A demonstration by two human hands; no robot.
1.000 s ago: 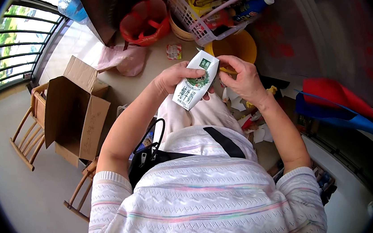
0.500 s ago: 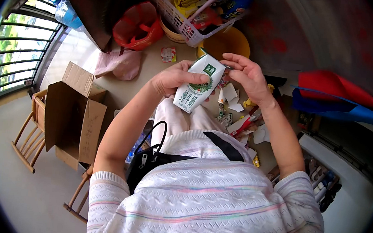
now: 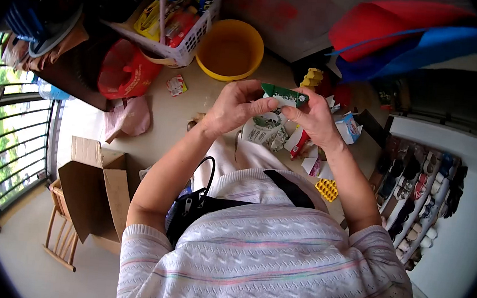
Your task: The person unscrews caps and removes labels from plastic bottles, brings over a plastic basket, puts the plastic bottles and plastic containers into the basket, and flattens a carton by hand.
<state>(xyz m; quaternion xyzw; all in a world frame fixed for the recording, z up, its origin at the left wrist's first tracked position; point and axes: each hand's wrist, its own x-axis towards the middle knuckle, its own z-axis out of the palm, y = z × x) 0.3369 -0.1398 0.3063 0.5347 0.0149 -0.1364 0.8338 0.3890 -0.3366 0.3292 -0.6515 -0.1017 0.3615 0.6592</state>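
Both my hands hold a white and green milk carton [image 3: 285,95] in front of my lap, its green end turned up toward me. My left hand [image 3: 237,107] grips the carton's left end, thumb on the near face. On the right end, my right hand [image 3: 315,119] pinches with thumb and fingers. Below the carton, a whitish bag or wrapper with green print [image 3: 263,129] shows near my knees. Torn packaging, including a red piece [image 3: 299,145], lies on the floor just right of it.
A yellow basin [image 3: 230,50] and a lilac basket of packets [image 3: 194,44] stand ahead. Left are a red bag [image 3: 125,69], a pink bag [image 3: 129,118], an open cardboard box [image 3: 87,197] and a bamboo chair [image 3: 62,235]. Shoes [image 3: 418,195] fill a rack at right.
The carton has tipped from showing its printed front to showing its green end. My right hand has closed on its right side. The view has swung to the right.
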